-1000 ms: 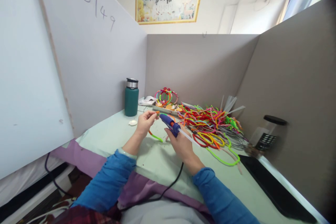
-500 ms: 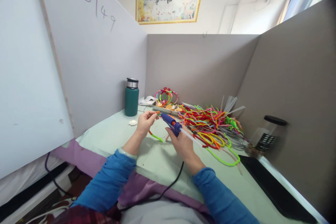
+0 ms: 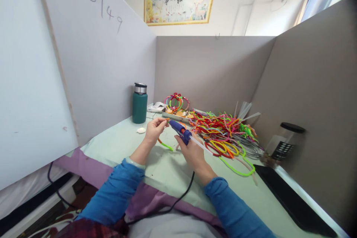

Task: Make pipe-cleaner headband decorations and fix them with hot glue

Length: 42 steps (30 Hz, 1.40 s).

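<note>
My right hand (image 3: pixel 194 153) is wrapped round a blue glue gun (image 3: pixel 181 131), with a long translucent glue stick (image 3: pixel 201 145) poking out of its back. My left hand (image 3: pixel 155 130) pinches a small orange pipe cleaner piece (image 3: pixel 167 119) between thumb and fingertips. The gun's nozzle points at that piece and sits right by it; whether they touch I cannot tell. Below the left hand, a green and orange pipe cleaner (image 3: pixel 166 145) hangs or lies over the table; its upper part is hidden by the hand.
A green bottle (image 3: pixel 140 105) stands at the back left, near a small white piece (image 3: pixel 141 130). Behind are a metal tray (image 3: pixel 173 115) with colourful rings (image 3: pixel 176 102) and a heap of pipe cleaners (image 3: pixel 223 126). A clear jar (image 3: pixel 284 143) and black panel (image 3: pixel 292 197) lie right. A cord (image 3: pixel 184 193) trails forward.
My right hand and the glue gun have shifted slightly left, bringing the nozzle closer to the orange piece. My left hand has stayed nearly still.
</note>
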Each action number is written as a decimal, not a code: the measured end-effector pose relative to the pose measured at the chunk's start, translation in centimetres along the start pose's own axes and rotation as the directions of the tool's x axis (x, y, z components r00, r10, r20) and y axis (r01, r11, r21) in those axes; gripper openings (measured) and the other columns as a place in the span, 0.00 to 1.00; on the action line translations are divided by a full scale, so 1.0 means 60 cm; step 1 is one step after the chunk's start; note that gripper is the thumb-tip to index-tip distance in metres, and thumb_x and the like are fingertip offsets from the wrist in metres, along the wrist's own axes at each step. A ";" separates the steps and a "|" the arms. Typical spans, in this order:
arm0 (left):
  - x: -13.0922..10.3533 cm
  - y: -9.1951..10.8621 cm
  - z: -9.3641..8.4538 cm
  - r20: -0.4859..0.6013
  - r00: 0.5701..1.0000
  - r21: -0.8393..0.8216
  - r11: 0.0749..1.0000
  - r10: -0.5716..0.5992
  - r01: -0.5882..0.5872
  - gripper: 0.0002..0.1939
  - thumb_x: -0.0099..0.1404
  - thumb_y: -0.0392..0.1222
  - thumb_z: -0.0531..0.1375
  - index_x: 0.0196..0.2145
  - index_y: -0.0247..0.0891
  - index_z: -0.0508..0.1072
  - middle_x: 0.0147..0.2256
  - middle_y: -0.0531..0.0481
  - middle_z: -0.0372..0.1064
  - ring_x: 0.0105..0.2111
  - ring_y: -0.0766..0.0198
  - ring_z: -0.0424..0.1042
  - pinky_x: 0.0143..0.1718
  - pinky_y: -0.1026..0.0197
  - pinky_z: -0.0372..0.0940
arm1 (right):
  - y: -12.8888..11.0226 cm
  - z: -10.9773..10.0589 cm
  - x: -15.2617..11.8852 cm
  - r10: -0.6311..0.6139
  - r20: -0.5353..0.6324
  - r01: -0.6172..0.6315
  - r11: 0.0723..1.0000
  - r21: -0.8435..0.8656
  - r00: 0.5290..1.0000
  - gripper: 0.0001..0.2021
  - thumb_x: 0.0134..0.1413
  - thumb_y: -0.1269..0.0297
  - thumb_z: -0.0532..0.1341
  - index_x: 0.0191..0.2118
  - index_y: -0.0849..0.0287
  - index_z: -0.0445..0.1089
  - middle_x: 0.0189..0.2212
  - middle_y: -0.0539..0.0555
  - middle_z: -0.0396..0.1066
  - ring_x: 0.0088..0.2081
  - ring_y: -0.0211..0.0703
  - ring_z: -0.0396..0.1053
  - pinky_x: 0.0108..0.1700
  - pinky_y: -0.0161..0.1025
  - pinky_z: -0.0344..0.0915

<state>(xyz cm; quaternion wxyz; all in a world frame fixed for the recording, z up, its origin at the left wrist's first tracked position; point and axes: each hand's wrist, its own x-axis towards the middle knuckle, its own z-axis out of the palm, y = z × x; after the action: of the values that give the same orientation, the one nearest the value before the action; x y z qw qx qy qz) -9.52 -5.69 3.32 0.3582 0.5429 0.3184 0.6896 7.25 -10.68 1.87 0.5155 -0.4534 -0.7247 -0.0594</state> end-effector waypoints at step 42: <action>0.003 -0.006 -0.002 -0.002 1.000 0.004 1.000 0.010 -0.010 0.15 0.52 0.48 0.65 0.31 0.32 0.72 0.22 0.51 0.70 0.15 0.77 0.52 0.16 0.68 0.44 | 0.000 0.001 0.000 0.017 -0.007 -0.017 1.000 0.008 1.000 0.18 0.56 0.49 0.56 0.40 0.60 0.70 0.33 0.58 0.74 0.35 0.49 0.71 0.37 0.40 0.64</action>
<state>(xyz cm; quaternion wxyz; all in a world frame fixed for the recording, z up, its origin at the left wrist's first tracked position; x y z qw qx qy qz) -9.59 -5.34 3.09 0.3536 0.5445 0.3174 0.6912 7.23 -10.65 1.86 0.5205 -0.4571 -0.7192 -0.0536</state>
